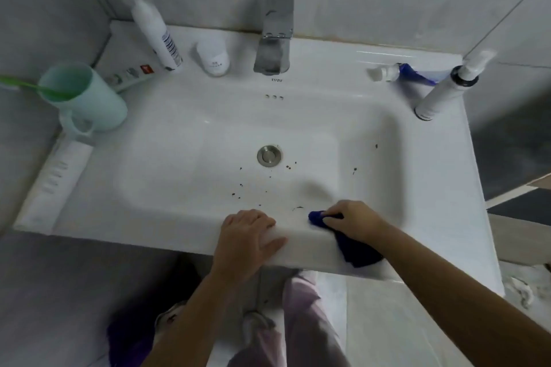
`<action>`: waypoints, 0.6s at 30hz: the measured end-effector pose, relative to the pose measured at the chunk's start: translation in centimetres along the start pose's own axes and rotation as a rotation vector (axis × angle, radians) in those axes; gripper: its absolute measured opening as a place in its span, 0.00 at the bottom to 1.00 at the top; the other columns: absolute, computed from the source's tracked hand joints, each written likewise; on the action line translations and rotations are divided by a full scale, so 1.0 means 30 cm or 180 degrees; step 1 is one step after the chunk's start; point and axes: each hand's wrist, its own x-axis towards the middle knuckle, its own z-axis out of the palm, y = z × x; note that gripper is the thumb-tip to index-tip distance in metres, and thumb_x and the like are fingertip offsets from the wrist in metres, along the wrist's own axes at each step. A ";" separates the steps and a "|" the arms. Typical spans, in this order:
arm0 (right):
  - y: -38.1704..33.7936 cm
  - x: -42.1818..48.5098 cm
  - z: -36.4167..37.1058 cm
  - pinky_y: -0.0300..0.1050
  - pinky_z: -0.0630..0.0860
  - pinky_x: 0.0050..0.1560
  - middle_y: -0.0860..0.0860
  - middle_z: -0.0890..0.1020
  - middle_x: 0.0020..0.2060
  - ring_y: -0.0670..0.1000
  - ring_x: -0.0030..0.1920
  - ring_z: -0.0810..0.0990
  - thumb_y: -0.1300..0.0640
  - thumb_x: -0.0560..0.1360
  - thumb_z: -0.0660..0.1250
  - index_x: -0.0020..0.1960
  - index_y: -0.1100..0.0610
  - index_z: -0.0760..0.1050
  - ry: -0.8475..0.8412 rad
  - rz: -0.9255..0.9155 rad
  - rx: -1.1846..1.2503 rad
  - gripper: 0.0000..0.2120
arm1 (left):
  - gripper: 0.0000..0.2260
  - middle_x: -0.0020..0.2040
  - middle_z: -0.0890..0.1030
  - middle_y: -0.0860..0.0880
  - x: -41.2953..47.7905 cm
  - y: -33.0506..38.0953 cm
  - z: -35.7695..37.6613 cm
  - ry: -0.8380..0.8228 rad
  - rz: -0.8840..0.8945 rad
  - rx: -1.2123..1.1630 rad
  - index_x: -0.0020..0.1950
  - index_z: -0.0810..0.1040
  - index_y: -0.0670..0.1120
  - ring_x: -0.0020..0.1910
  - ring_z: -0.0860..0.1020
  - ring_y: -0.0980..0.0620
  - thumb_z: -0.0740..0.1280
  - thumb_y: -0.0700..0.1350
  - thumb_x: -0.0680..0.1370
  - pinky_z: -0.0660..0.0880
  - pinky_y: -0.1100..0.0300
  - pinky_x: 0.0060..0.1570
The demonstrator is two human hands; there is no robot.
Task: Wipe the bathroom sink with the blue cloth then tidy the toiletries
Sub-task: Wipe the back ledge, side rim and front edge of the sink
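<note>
The white sink (179, 211) has dark specks in its basin around the drain (269, 155). My right hand (356, 219) grips the dark blue cloth (356, 253) at the basin's near right edge; the cloth hangs over the front rim. My left hand (247, 235) rests flat on the front rim, fingers spread. Toiletries stand around the rim: a white bottle (158, 36) and a small white jar (213, 58) at the back left, a blue-and-white tube (402, 71) and a white pump bottle (444, 89) at the back right.
A chrome faucet (275, 27) rises at the back centre. A green cup (83, 98) with a green toothbrush (26, 85) stands on the left, a long white tube (55, 182) lying along the left rim. Grey tiled walls enclose the back and left.
</note>
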 end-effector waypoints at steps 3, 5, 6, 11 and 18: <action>0.081 -0.083 -0.023 0.38 0.68 0.51 0.49 0.78 0.54 0.48 0.51 0.75 0.52 0.78 0.61 0.60 0.50 0.76 -0.0060 -0.0026 0.0056 0.13 | 0.19 0.43 0.80 0.52 0.002 -0.005 0.004 -0.0013 -0.0045 -0.0127 0.45 0.80 0.48 0.42 0.77 0.52 0.62 0.62 0.70 0.67 0.60 0.48; 0.132 -0.081 -0.036 0.40 0.70 0.51 0.49 0.78 0.53 0.49 0.51 0.75 0.51 0.78 0.60 0.60 0.50 0.77 -0.0022 0.0045 -0.0279 0.13 | 0.18 0.43 0.79 0.53 0.001 -0.008 0.010 0.0006 -0.0030 -0.0140 0.45 0.79 0.49 0.42 0.77 0.51 0.63 0.62 0.70 0.65 0.59 0.47; 0.133 -0.038 -0.038 0.42 0.71 0.52 0.50 0.78 0.54 0.51 0.51 0.76 0.51 0.78 0.60 0.60 0.51 0.76 0.0024 0.0169 -0.0540 0.13 | 0.18 0.43 0.79 0.53 0.003 -0.009 0.013 0.0052 -0.0015 -0.0142 0.45 0.79 0.49 0.42 0.76 0.52 0.63 0.62 0.70 0.65 0.59 0.47; 0.036 0.198 0.080 0.41 0.68 0.58 0.53 0.76 0.61 0.54 0.58 0.75 0.53 0.78 0.61 0.63 0.55 0.75 0.0469 0.0165 0.0018 0.15 | 0.19 0.44 0.80 0.53 0.002 -0.015 0.019 0.0139 0.0019 -0.0127 0.46 0.80 0.48 0.43 0.76 0.53 0.62 0.62 0.70 0.68 0.60 0.49; 0.127 0.043 -0.034 0.36 0.63 0.52 0.48 0.74 0.61 0.50 0.58 0.73 0.51 0.78 0.61 0.64 0.49 0.73 -0.0387 0.0028 -0.0470 0.16 | 0.19 0.44 0.79 0.53 0.003 -0.016 0.024 0.0080 -0.0004 -0.0109 0.45 0.80 0.48 0.43 0.76 0.53 0.62 0.62 0.70 0.65 0.62 0.49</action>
